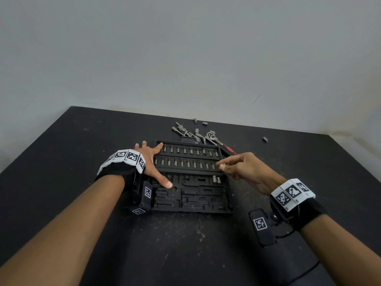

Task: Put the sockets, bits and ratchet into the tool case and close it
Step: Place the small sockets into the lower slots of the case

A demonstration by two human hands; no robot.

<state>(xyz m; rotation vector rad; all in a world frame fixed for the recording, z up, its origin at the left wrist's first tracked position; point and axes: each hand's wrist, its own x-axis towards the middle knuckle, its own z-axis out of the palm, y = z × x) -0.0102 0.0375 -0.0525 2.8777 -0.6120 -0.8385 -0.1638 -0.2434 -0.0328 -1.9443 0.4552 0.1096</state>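
The black tool case (191, 201) lies open on the dark table. Two rows of bits (190, 151) fill its far part, and two sockets (216, 179) stand in the middle row at the right. My left hand (153, 162) is spread flat on the case's left edge, thumb pressing on the tray. My right hand (241, 166) hovers at the right end of the second bit row, thumb and forefinger pinching something small that I cannot make out. The ratchet (214, 137) with its red handle lies behind the case among loose sockets and extension bars (183, 130).
A few single sockets lie apart: two near the table's far edge (200, 121) and one to the right (265, 139). A grey wall rises behind the table. Black wrist devices with marker tags hang at both wrists.
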